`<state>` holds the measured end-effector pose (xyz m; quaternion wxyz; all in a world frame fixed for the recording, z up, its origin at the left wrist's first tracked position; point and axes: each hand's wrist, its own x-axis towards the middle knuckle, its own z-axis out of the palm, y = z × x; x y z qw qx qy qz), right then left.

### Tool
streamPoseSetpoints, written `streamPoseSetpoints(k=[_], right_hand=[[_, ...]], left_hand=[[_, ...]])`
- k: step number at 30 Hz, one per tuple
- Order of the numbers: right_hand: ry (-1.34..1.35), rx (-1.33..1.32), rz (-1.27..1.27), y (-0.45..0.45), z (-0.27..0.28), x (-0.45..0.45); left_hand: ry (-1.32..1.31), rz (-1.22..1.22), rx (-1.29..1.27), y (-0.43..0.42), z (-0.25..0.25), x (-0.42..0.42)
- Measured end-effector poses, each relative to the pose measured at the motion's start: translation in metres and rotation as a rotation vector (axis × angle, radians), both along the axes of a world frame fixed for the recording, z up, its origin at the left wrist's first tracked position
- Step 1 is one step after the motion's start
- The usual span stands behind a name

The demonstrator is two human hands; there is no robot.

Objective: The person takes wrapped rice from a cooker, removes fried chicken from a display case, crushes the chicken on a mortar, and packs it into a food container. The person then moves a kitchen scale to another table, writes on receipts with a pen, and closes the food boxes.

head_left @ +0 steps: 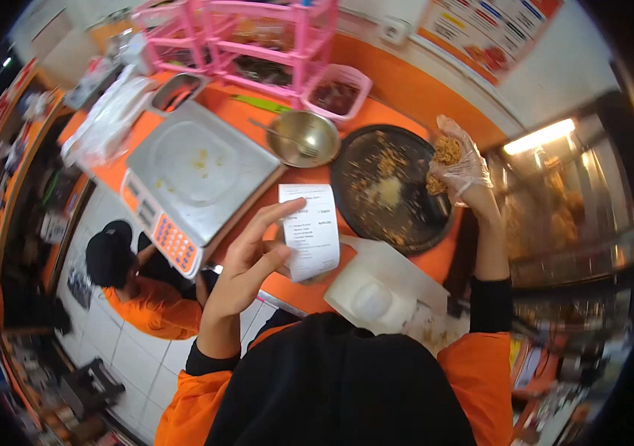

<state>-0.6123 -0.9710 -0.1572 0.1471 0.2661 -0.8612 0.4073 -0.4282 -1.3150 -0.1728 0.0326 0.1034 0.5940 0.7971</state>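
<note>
My left hand [244, 262] pinches a white printed receipt [315, 245] by its left side, thumb and fingers lying over the paper. Below the receipt's edge is the orange counter. My right hand [473, 167], in a clear plastic glove, grips pieces of fried chicken [448, 151] at the right rim of a round black tray [346, 201]. Brown crumbs and a pale yellowish patch lie on that tray. Behind the receipt stands a steel bowl [287, 134] with a utensil in it.
A digital scale [235, 152] with orange keys stands left, beside a white plastic bag [112, 123]. Pink racks [265, 44] and a pink tub [365, 78] are at the back. A lit glass cabinet [555, 201] stands right. A crouching person [153, 308] is lower left; a whitish container [398, 286] is close to me.
</note>
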Motion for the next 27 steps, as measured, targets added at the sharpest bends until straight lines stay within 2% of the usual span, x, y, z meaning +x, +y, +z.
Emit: streamPoseSetpoints(k=[2,4,6,8,10,13,16,17,20,21,24,27], right_hand=[[0.056,-0.115,0.05,-0.007,0.033,0.07],[0.224,0.255,-0.13,-0.006,0.055,0.14],[0.265,0.121,-0.026,-0.004,0.042,0.191],[0.079,0.173,0.101,-0.01,0.041,0.226],[-0.069,0.121,0.045,-0.024,0.006,0.254],[-0.22,0.242,-0.271,-0.028,-0.062,0.273],[-0.403,0.053,-0.63,-0.042,-0.096,0.269],[-0.244,0.155,-0.706,-0.036,-0.131,0.271],[-0.351,0.295,-0.76,-0.047,-0.114,0.272],[-0.518,0.31,-0.81,-0.055,-0.097,0.271],[-0.513,0.329,-0.855,-0.055,-0.123,0.271],[-0.34,0.38,-0.809,-0.036,-0.146,0.281]], left_hand=[[0.139,-0.033,-0.121,0.014,-0.003,-0.009],[0.091,-0.067,-0.102,0.036,0.001,-0.015],[0.117,-0.126,-0.14,0.054,0.002,-0.021],[0.17,-0.204,-0.206,0.066,0.0,-0.029],[0.215,-0.288,-0.243,0.08,0.001,-0.033],[0.317,-0.404,-0.273,0.111,-0.006,-0.038],[0.362,-0.506,-0.447,0.133,-0.018,-0.045],[0.401,-0.488,-0.584,0.136,-0.017,-0.045],[0.421,-0.451,-0.78,0.141,-0.023,-0.046],[0.427,-0.42,-0.838,0.144,-0.022,-0.044],[0.485,-0.307,-0.994,0.15,-0.021,-0.037],[0.647,-0.191,-1.057,0.155,-0.019,-0.031]])
